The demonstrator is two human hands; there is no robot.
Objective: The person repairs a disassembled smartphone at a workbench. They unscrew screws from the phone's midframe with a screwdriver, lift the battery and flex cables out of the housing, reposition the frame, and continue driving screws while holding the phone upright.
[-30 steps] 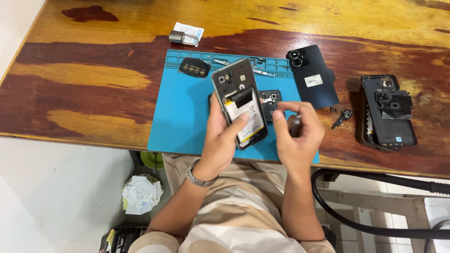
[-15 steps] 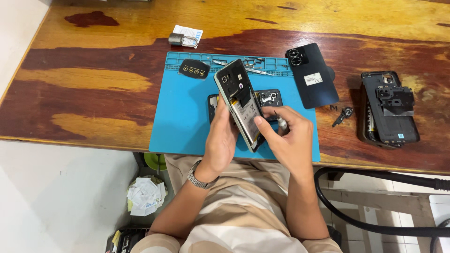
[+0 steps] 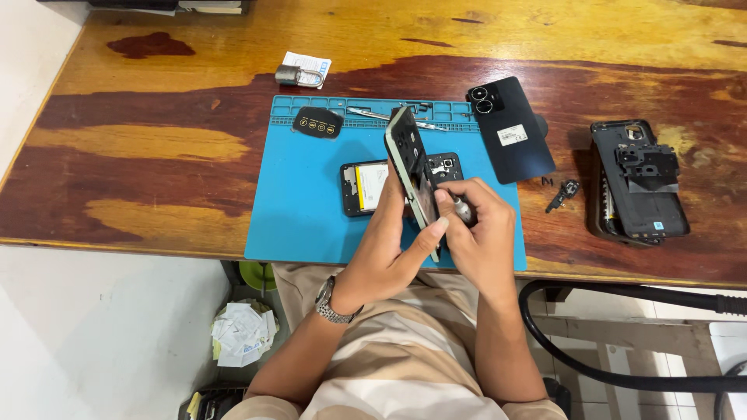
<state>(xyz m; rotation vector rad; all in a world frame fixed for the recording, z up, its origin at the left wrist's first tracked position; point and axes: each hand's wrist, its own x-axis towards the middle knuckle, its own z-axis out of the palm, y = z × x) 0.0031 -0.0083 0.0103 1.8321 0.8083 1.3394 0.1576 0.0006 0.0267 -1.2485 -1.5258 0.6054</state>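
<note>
A small white rectangular sticker sits near the middle of the glossy black phone back cover, which lies at the upper right edge of the blue work mat. A white paper card with blue print lies on the wooden table beyond the mat, under a small metal padlock. A tiny blue sticker marks the lower end of the dark phone frame far right.

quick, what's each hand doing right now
Left hand: closed on the opened phone, held on edge.
Right hand: closed around a small metal tool at the phone.
</note>
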